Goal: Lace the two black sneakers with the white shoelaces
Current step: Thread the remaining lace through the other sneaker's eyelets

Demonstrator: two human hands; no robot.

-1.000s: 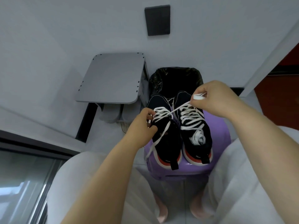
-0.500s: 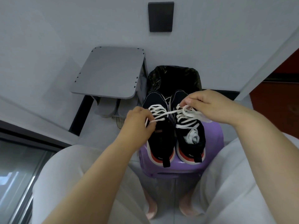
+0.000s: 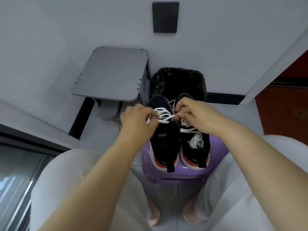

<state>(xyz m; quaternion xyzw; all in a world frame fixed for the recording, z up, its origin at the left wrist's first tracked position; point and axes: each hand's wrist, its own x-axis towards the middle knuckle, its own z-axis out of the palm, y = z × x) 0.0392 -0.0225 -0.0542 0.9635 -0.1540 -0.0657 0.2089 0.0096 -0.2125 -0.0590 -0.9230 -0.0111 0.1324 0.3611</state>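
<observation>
Between two white-clad knees [image 3: 71, 172], on the stool [image 3: 183, 176]: two black sneakers side by side, heels at the near edge, toes past the far edge. On the stool's left half, the left sneaker [image 3: 164, 144], laced white over the forefoot only, tongue bare nearer the heel. On the right half, just beside it, the right sneaker [image 3: 195, 152], white lacing showing below the hand, a loose white bundle [image 3: 197, 142] tucked into its opening. At the left sneaker's left side, the left hand [image 3: 135, 120], fingers curled, pinching one end of the lace [image 3: 164, 117]. Opposite, over the right sneaker's forefoot, the right hand [image 3: 195, 112], fingers likewise curled, pinching the other end; lace drawn across the left sneaker between both. Beyond the toes, a black-lined bin [image 3: 178, 80]; left of that, a grey panel [image 3: 111, 72].
</observation>
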